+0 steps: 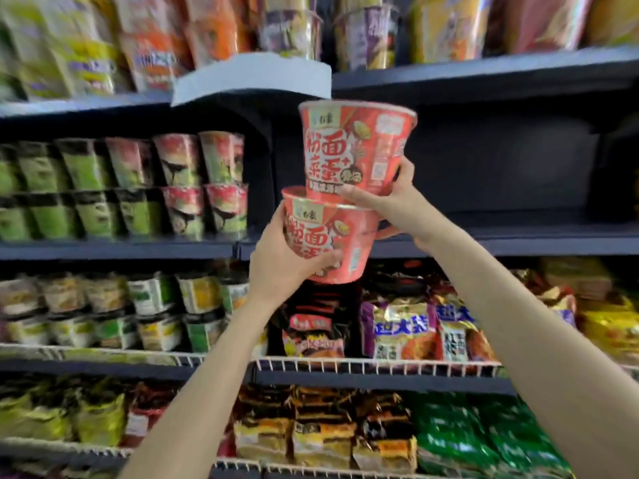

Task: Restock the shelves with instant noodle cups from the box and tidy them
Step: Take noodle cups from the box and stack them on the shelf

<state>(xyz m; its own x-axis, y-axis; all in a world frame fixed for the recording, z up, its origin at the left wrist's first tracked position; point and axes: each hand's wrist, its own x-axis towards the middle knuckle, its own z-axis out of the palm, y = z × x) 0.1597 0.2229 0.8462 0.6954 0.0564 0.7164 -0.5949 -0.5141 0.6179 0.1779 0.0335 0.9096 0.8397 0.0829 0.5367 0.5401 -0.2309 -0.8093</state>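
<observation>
Two red instant noodle cups are held up in front of a dark shelf bay [484, 233]. My left hand [281, 262] grips the lower cup [332, 236] from its left side and underneath. The upper cup [356, 146] stands on the lower cup's lid, and my right hand [390, 198] holds it at its base, thumb in front and fingers behind. Both cups are upright, slightly left of the bay's open space. No box is in view.
Stacked green and red noodle cups [138, 188] fill the same shelf to the left. More cups and packs sit on the shelf above [366, 36]. Bagged noodles [415, 326] lie behind white wire rails [345, 364] on the shelves below. A pale shelf tag [249, 77] hangs overhead.
</observation>
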